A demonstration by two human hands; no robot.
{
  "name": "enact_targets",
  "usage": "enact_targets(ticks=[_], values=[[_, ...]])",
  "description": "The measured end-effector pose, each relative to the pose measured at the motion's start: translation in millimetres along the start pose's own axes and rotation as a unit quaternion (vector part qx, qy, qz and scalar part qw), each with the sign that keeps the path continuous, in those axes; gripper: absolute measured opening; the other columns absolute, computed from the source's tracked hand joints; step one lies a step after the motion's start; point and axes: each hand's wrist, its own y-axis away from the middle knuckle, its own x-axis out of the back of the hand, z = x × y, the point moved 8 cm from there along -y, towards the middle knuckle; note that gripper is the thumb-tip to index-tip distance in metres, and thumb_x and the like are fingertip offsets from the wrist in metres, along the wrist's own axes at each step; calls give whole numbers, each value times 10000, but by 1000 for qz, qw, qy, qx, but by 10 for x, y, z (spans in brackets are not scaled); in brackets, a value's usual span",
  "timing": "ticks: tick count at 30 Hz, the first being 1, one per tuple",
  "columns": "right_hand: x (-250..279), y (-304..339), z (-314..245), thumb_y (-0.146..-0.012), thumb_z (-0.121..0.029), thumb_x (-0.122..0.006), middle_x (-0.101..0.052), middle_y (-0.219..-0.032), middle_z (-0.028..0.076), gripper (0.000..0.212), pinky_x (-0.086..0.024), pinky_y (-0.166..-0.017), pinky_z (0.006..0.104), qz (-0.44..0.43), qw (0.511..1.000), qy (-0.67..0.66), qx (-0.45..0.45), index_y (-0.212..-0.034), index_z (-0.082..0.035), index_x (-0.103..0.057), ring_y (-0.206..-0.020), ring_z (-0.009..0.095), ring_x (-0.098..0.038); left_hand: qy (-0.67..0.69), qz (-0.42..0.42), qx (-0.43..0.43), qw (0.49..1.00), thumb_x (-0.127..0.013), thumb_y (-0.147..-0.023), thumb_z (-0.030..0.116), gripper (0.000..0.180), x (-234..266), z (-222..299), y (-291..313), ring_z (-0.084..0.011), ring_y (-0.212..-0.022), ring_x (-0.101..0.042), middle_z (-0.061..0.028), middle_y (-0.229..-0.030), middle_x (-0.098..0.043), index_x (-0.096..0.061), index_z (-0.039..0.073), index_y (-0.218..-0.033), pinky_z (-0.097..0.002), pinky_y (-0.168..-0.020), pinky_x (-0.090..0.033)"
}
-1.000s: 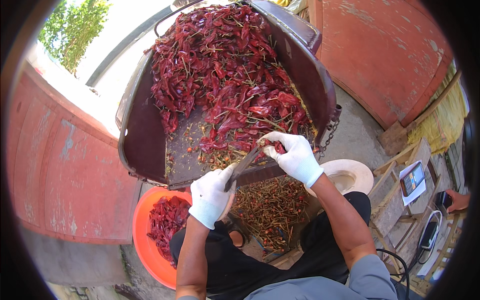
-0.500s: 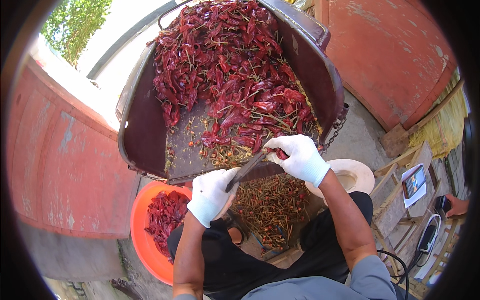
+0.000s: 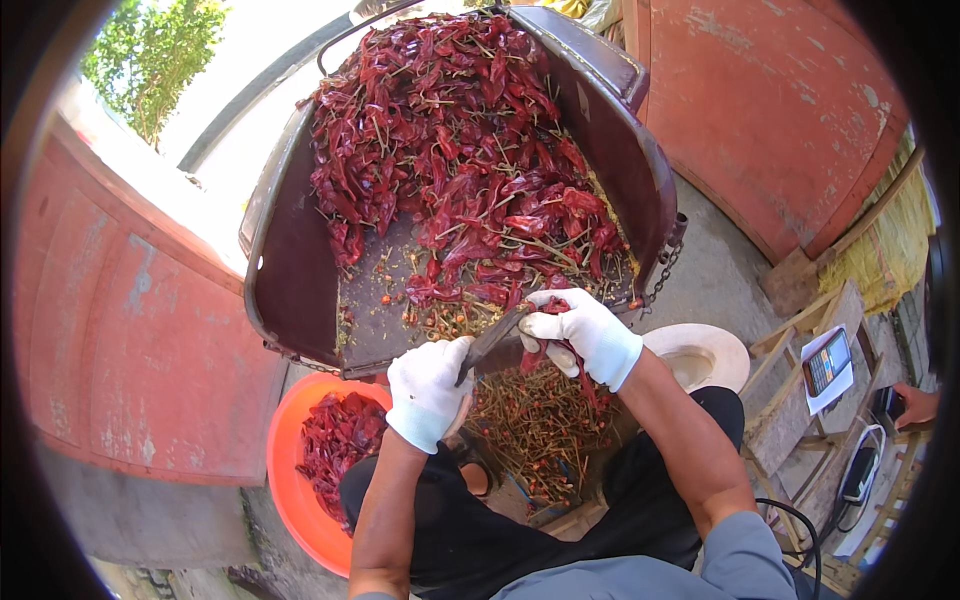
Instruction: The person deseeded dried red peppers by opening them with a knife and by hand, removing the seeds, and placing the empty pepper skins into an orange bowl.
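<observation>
My left hand, in a white glove, is closed around a dark, flat metal cutting blade; whether it is one half of a pair of scissors or a knife I cannot tell. The blade slants up and right to my right hand, also gloved. That hand is closed on dried red chili peppers, some hanging below its fingers. The blade tip meets the peppers near the right thumb. Just beyond both hands, a large heap of dried red chilies with stems lies in a dark maroon metal cart bed.
Beneath my hands is a pile of cut stems. An orange basin of red chilies stands at left. At right are a round pale stool, a wooden frame with a phone, and another person's hand. A chain hangs off the cart.
My right hand has come slightly down and nearer, and more red chili now hangs from it. My left hand with the blade has shifted a little right. The view has tilted slightly.
</observation>
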Motion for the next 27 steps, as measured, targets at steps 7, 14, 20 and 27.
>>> enact_targets(ticks=[7,14,20,27], values=[[-50,-38,150,-974,-198,-614,-618,-727,13,153,-309,-342,240,44,998,-43,13,-963,-47,-636,-390,83,-447,124,42,72,989,-715,-768,84,332,-18,61,-130,-321,-724,-652,-122,-792,-638,-669,83,-1097,-393,-646,-526],[-16,0,-174,-864,-262,-712,-620,-647,129,240,-493,-626,375,161,906,343,188,-996,-62,-710,-631,218,-648,122,62,71,988,-671,-819,61,390,-43,21,-118,-339,-835,-653,-146,-916,-645,-620,68,-1206,-411,-728,-530],[-94,50,-227,-829,-250,-718,-654,-692,142,249,-509,-632,372,177,850,440,229,-1012,-81,-724,-648,284,-659,62,40,-1,997,-632,-742,13,572,-110,137,-143,-370,-912,-609,-166,-1021,-606,-517,23,-1303,-446,-766,-504],[-144,54,-214,-777,-188,-722,-698,-795,138,297,-546,-687,379,169,815,500,240,-1060,-97,-721,-728,299,-694,36,29,-11,999,-638,-646,20,690,-139,162,-155,-376,-985,-583,-172,-1030,-597,-489,-17,-1320,-457,-855,-476]])
